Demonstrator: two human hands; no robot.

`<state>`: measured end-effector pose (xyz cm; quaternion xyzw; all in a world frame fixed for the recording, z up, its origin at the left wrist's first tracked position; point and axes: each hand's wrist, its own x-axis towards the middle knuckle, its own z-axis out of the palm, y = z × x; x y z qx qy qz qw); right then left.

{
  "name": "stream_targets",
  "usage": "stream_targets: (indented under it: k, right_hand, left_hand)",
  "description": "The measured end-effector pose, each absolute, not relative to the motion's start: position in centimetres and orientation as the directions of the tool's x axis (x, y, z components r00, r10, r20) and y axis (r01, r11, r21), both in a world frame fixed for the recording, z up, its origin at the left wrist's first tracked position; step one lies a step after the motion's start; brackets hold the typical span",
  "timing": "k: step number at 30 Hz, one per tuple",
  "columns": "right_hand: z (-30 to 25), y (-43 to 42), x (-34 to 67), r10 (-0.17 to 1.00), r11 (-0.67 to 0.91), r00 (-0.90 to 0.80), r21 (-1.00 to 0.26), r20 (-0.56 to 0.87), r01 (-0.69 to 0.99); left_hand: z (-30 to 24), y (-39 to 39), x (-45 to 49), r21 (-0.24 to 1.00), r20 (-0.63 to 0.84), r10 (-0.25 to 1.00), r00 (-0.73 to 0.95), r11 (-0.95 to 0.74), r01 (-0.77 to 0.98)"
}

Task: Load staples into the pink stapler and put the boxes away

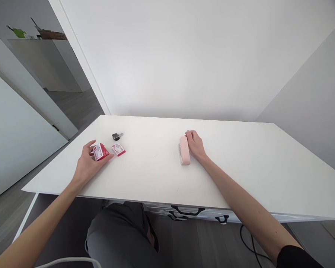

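Note:
My left hand [88,160] rests on the white table [240,167] at the left, its fingers and thumb curled around a small red and white box [101,152]. A second small red and white box [118,149] lies just right of it, untouched. A small black and silver object [117,136] sits a little beyond the two boxes. Near the table's middle, my right hand [195,145] is closed against the far right side of a pale pink stapler [184,150] that lies flat, pointing away from me.
A white wall stands right behind the table's far edge. Black cables and a dark bracket [188,213] hang under the near edge. My lap is below the table. To the left, the floor opens toward a doorway and a shelf [39,37] with items.

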<state>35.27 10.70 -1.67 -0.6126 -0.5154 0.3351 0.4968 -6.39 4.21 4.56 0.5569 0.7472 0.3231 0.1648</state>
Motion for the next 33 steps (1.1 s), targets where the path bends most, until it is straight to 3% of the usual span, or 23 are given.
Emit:
stream_targets:
  k: [11,24,29,33]
  right_hand:
    - [-1.7,10.7,35.4,0.966,0.019,0.238,-0.948,0.099,0.318]
    - [-2.0,10.7,35.4,0.977,0.022,0.192,-0.941,0.091,0.336]
    - [-1.3,10.5,35.3,0.984,0.012,0.169,-0.968,0.056,0.251]
    - [-0.4,10.0,35.5,0.999,0.017,0.034,-0.99,0.022,0.138]
  left_hand:
    - [3.9,3.3,-10.2,0.5,0.102,0.946,-0.308,0.219,0.838]
    - [1.5,4.3,-10.0,0.25,0.226,0.973,0.052,-0.11,0.962]
    - [0.6,5.2,-8.5,0.181,0.269,0.95,0.156,-0.209,0.961]
    - [0.9,5.0,-6.1,0.119,0.406,0.889,0.21,-0.279,0.953]
